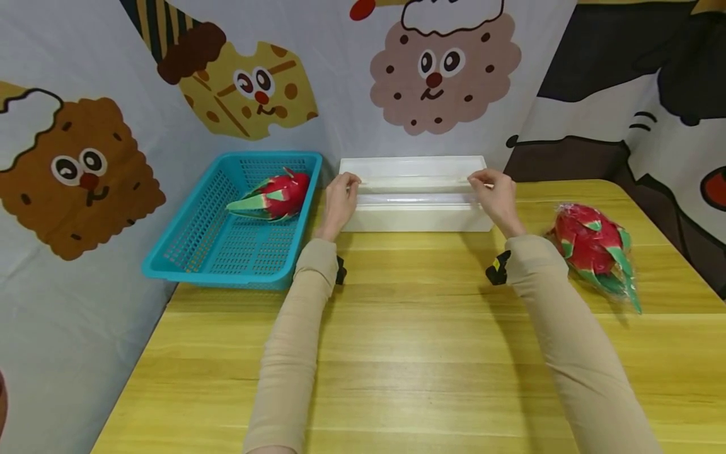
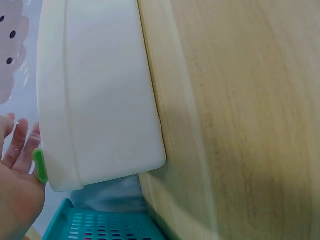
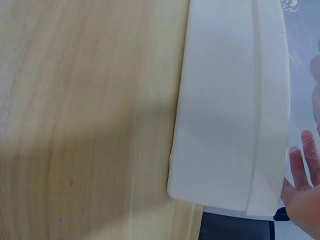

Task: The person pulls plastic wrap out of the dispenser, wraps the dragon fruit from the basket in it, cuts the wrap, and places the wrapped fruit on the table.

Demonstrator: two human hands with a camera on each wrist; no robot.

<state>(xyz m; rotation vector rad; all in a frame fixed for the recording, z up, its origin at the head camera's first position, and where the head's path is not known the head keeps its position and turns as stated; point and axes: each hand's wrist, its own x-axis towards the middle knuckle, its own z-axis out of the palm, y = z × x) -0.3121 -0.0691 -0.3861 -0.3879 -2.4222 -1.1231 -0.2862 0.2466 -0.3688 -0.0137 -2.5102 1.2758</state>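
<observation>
A white cling film dispenser box (image 1: 416, 219) stands at the back of the table with its lid (image 1: 411, 168) raised. Clear cling film (image 3: 300, 65) stretches above the box's front between both hands. At the film's left end, my left hand (image 1: 340, 198) pinches its edge between thumb and fingers. The right end is pinched by my right hand (image 1: 496, 197). Both wrist views show the box's plain front close up, with each hand partly cut off at the frame's edge. A small green tab (image 2: 40, 165) sits on the box's end beside the left hand.
To the left, a blue plastic basket (image 1: 227, 277) holds an unwrapped dragon fruit (image 1: 278, 195). A dragon fruit wrapped in film (image 1: 592, 246) lies on the wooden table (image 1: 420, 353) to the right. A printed cloth (image 1: 346, 75) hangs behind the table.
</observation>
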